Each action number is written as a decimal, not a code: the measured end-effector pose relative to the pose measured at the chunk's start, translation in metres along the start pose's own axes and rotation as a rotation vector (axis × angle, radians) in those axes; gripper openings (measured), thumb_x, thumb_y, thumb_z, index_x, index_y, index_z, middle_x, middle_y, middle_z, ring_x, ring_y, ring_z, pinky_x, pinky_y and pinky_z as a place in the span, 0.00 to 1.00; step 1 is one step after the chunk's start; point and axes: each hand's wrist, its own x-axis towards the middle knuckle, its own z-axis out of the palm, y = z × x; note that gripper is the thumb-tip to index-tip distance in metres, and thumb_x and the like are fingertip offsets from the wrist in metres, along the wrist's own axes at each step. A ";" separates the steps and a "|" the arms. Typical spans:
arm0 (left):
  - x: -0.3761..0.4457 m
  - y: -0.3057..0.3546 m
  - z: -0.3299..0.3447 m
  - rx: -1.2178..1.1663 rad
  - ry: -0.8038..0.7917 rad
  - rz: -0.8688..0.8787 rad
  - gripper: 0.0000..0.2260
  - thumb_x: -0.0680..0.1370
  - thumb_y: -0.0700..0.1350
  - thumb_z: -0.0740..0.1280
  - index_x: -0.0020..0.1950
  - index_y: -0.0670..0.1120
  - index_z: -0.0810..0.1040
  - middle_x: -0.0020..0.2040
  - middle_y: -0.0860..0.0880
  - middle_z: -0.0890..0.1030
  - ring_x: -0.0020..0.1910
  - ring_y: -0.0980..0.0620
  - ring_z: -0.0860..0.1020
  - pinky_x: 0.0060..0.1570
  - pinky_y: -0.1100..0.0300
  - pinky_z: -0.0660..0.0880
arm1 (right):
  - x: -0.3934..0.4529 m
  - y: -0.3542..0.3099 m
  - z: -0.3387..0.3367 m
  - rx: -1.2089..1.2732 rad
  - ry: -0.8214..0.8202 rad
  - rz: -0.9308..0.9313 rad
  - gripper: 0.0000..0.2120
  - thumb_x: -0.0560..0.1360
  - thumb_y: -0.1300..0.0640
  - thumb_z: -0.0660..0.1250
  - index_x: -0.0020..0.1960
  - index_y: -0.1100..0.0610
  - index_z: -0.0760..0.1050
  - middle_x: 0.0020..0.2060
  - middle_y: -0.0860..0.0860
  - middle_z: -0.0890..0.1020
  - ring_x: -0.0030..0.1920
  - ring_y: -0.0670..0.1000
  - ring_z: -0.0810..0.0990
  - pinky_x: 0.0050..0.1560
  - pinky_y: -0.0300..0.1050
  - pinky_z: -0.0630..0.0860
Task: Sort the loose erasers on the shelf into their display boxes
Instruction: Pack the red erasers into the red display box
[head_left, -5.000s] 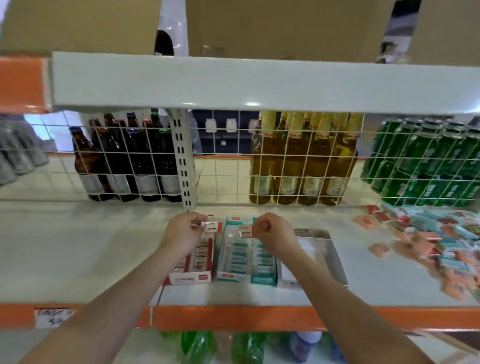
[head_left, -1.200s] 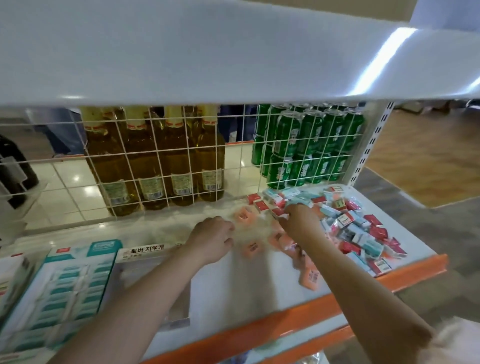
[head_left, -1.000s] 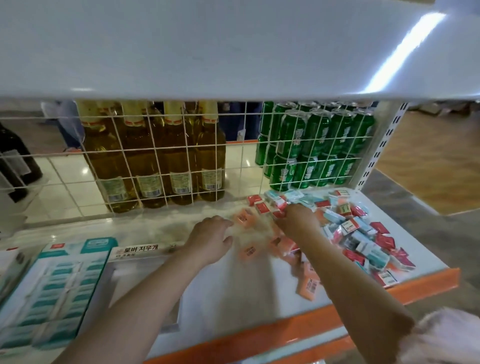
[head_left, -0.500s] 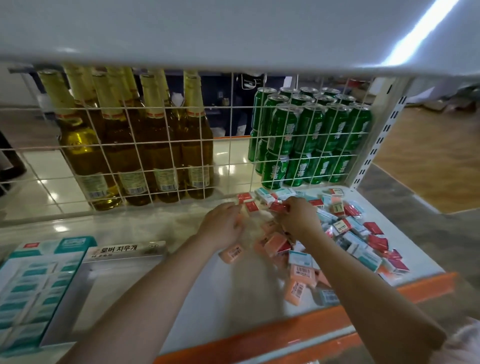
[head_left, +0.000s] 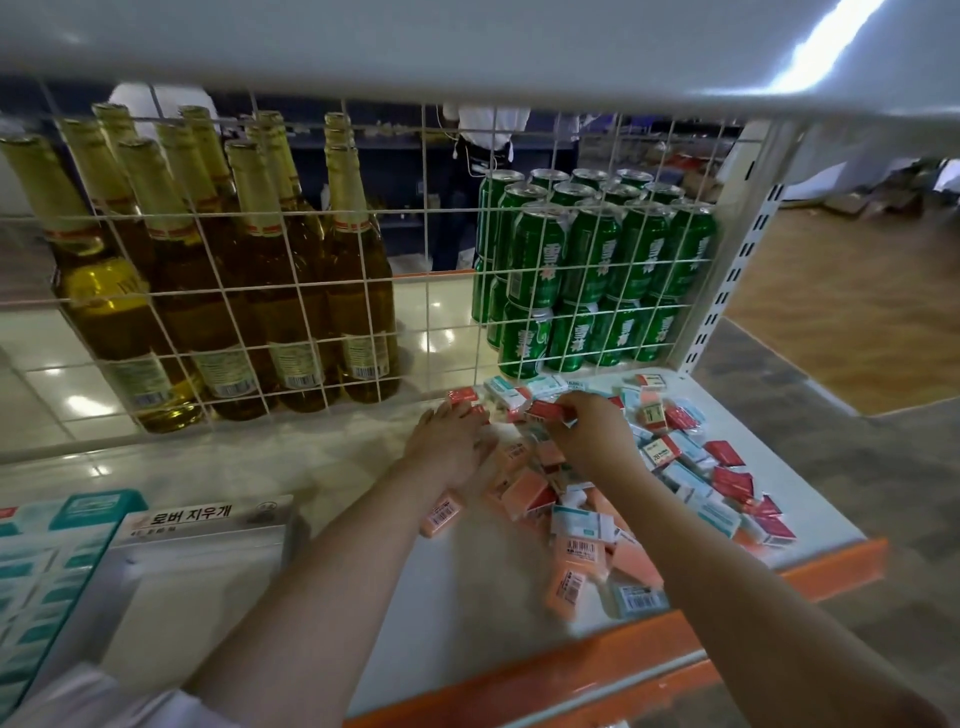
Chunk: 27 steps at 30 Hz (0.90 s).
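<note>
Now right hand (head_left: 587, 434) pinches a red eraser (head_left: 548, 411) — left hand (head_left: 449, 447) closer.

This is a shop. A white metal shelf (head_left: 467, 597) with an orange front edge carries packaged erasers (head_left: 722, 467) with barcodes and printed display boxes (head_left: 197, 525). Behind a white wire grid (head_left: 426, 249) stand rows of amber bottles (head_left: 291, 280) and stacked green cans (head_left: 587, 275), and beyond them runs an aisle of glossy floor tiles.
</note>
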 end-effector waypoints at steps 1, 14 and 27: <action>0.000 0.000 -0.001 -0.036 0.048 -0.002 0.17 0.80 0.52 0.56 0.68 0.50 0.69 0.70 0.48 0.68 0.68 0.48 0.67 0.65 0.54 0.63 | -0.001 0.001 -0.001 0.009 -0.002 0.007 0.08 0.77 0.59 0.61 0.52 0.59 0.77 0.47 0.54 0.81 0.42 0.51 0.76 0.41 0.43 0.72; -0.007 -0.003 -0.010 -0.134 0.181 -0.080 0.13 0.78 0.47 0.62 0.62 0.46 0.72 0.62 0.44 0.73 0.58 0.45 0.74 0.55 0.54 0.72 | -0.011 0.008 -0.005 0.057 -0.024 0.019 0.07 0.76 0.59 0.63 0.51 0.59 0.77 0.43 0.52 0.79 0.38 0.50 0.76 0.33 0.39 0.70; -0.032 -0.018 -0.022 -0.325 0.112 -0.172 0.11 0.72 0.45 0.69 0.53 0.44 0.80 0.53 0.46 0.80 0.50 0.48 0.77 0.49 0.56 0.73 | -0.025 -0.010 0.006 0.132 -0.005 -0.053 0.14 0.75 0.64 0.64 0.59 0.55 0.77 0.55 0.54 0.80 0.50 0.53 0.80 0.50 0.46 0.77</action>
